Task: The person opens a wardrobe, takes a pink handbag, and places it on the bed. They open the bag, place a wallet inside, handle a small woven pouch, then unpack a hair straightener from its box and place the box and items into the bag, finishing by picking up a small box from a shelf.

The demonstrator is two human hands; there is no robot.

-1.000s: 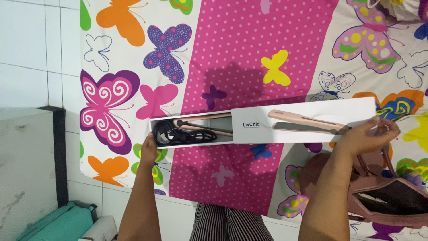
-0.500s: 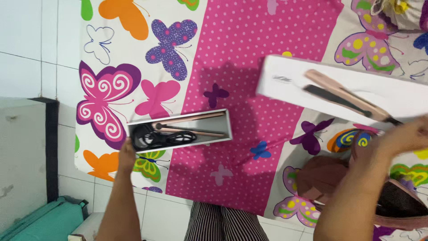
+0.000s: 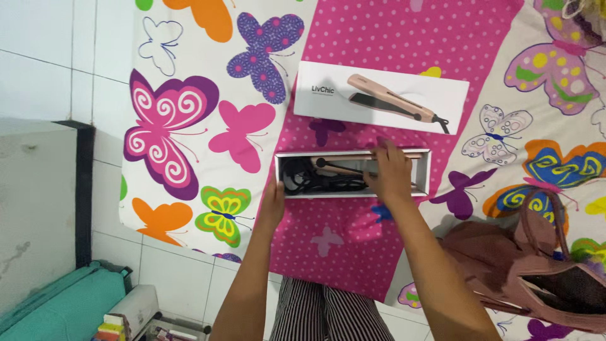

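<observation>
A bed sheet (image 3: pixel 189 126), white with large coloured butterflies and a broad pink dotted band, covers the work surface and takes up most of the view; white floor tiles (image 3: pixel 57 57) run along its left side. At lower right a dusty-pink handbag (image 3: pixel 536 271) lies on the sheet, mouth open, one strap looped up, well apart from the hands. A teal bag (image 3: pixel 69 309) sits on the floor at lower left. On the pink band lies the white box lid (image 3: pixel 382 96), printed side up with a picture of a pink hair straightener, just beyond the open tray and not touching it; it lies flat and out of the way, likely so the tray stays reachable. The white box tray (image 3: pixel 424 172) rests lengthwise across the pink band, open side up. Inside it, a pink hair straightener (image 3: pixel 344 165) lies along the tray, with its black cord (image 3: pixel 303 180) bundled at the left end. Left hand (image 3: pixel 273 203) rests against the tray's near left corner, fingers loosely curled on the wall, seemingly to steady it. Right hand (image 3: pixel 390 173) reaches into the tray from the near side, fingers spread and lying over the straightener's body; whether they have closed on it cannot be told.
</observation>
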